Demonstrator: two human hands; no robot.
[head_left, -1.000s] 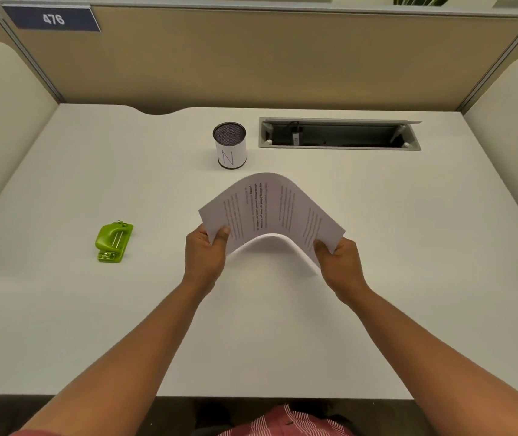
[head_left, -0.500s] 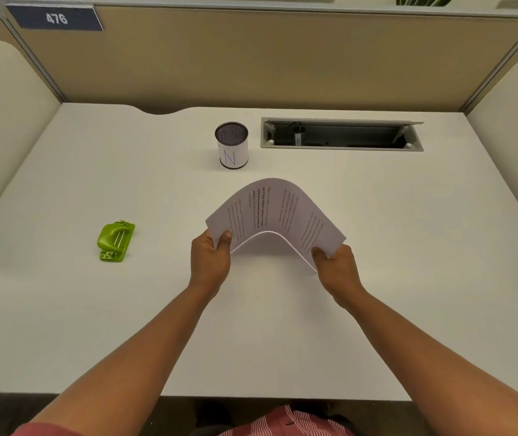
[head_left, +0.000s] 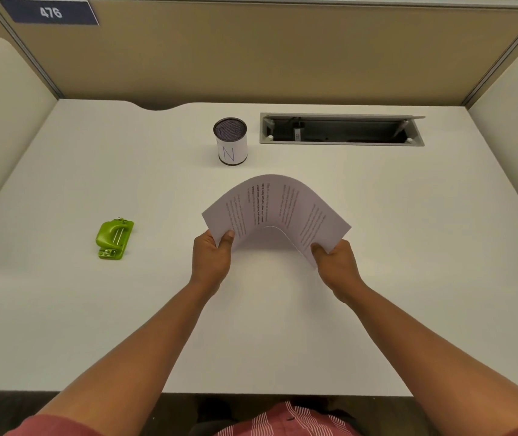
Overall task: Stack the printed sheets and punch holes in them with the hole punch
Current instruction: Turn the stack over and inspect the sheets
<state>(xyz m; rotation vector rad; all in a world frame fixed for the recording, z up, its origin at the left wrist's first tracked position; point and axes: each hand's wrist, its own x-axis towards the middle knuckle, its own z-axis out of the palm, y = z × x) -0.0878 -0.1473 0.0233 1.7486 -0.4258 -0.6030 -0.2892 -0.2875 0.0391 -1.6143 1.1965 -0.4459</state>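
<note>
A stack of printed sheets [head_left: 278,206] arches upward over the middle of the white desk [head_left: 283,325]. My left hand [head_left: 211,258] grips its near left corner, thumb on top. My right hand [head_left: 337,265] grips the near right corner. The sheets bow up between the two hands, and the text faces up. A green hole punch [head_left: 114,239] lies flat on the desk well to the left of my left hand, untouched.
A mesh pen cup [head_left: 230,141] marked N stands behind the sheets. An open cable tray [head_left: 341,129] is sunk into the desk at the back right. Tan partition walls [head_left: 267,55] close the back and both sides.
The arched sheets and both hands have sunk a little toward me and the desk. The hold on both corners is the same. The hole punch has not moved.
</note>
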